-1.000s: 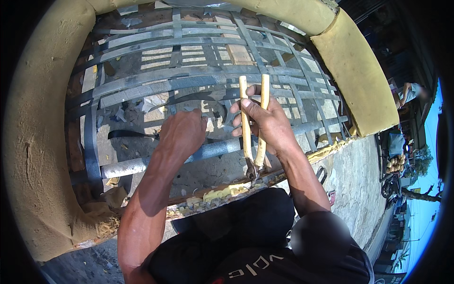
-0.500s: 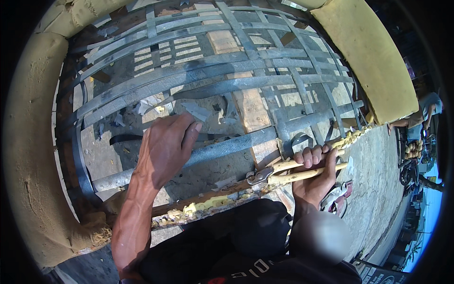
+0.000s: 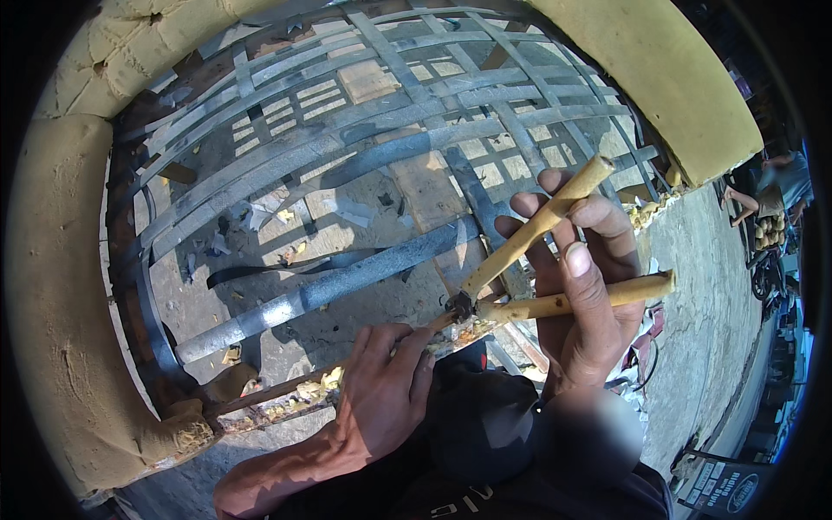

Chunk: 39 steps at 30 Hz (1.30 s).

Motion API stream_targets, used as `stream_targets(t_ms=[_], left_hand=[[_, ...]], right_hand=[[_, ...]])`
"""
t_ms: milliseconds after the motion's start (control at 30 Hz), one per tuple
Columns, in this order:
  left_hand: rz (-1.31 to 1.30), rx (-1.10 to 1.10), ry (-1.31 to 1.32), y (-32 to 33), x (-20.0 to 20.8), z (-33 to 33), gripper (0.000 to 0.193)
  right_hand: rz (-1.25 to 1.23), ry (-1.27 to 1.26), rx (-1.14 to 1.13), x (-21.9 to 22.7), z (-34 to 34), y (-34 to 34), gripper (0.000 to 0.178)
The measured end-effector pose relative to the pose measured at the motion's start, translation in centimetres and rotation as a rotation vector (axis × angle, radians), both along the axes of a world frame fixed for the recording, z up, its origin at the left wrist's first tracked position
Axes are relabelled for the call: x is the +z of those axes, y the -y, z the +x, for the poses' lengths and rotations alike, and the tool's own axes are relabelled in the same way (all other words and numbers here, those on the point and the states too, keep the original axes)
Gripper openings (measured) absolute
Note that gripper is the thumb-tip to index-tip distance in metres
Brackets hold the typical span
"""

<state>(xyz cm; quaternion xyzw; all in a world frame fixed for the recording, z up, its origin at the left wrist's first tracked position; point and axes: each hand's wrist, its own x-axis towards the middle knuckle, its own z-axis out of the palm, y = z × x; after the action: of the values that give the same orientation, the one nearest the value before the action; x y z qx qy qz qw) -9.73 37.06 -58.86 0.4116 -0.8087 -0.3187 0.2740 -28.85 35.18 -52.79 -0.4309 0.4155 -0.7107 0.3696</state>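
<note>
R hand holds pincers by the two wooden handles, spread wide in a V. Fingers wrap the upper handle, thumb lies over the lower one; grip closed round both. Small dark metal head of the pincers sits at the front rail of a stripped sofa frame, just above the L fingertips.

L hand rests on that rail, fingers bent over its edge w/ bits of yellow foam; grip half closed, pressing on the rail, nothing lifted.

Behind the rail a grey metal tube runs slantwise across the frame. Beyond it, grey webbing straps criss-cross, paved ground showing through. Yellow-tan foam padding curves round the L side & top R. Far R, another person sits near a pile of round brownish things, too small to tell more.
</note>
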Motion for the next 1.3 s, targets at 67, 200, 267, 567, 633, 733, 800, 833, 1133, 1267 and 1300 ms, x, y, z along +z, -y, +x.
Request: stream_targets(t_ms=[67,200,267,567,633,733,800,833,1133,1267,1300], left_hand=[[-0.027,0.027,-0.075,-0.3,-0.4,0.0,0.028],[-0.038,-0.036,-0.192,-0.1,-1.3,0.7,0.028],[-0.039,-0.078,-0.210,0.1,-1.4,1.1,0.029],[-0.029,-0.079,-0.332,0.1,-2.5,1.5,0.027],[0.025,-0.048,-0.361,0.1,-2.3,1.4,0.028],[0.142,-0.013,-0.389,0.2,-1.9,1.7,0.026],[0.189,0.002,-0.393,0.4,-1.6,1.8,0.023],[0.195,0.008,-0.390,0.6,-1.6,1.8,0.021],[0.082,-0.131,-0.273,2.5,3.5,0.6,0.016],[0.055,-0.366,-0.395,0.9,5.1,-4.3,0.036],[0.167,-0.428,-0.419,0.1,4.9,-5.5,0.045]], right_hand=[[-0.034,-0.026,0.067,0.1,0.0,-0.4,0.043],[-0.027,-0.056,0.132,0.5,1.0,-0.8,0.053],[-0.060,-0.074,0.212,0.2,1.3,-0.6,0.048],[0.141,-0.072,0.361,1.1,4.0,0.7,0.061],[0.087,-0.066,0.399,0.6,3.3,0.3,0.052],[0.072,-0.098,0.422,0.0,2.5,-0.8,0.045],[0.039,-0.191,0.426,0.0,1.8,-2.4,0.051],[0.049,-0.227,0.391,0.4,2.0,-3.3,0.058],[-0.494,0.077,0.286,-2.8,0.8,-5.5,0.049],[-0.833,0.140,0.402,-6.0,0.5,-5.0,0.044],[-0.858,0.139,0.381,-6.5,0.7,-5.4,0.038]])
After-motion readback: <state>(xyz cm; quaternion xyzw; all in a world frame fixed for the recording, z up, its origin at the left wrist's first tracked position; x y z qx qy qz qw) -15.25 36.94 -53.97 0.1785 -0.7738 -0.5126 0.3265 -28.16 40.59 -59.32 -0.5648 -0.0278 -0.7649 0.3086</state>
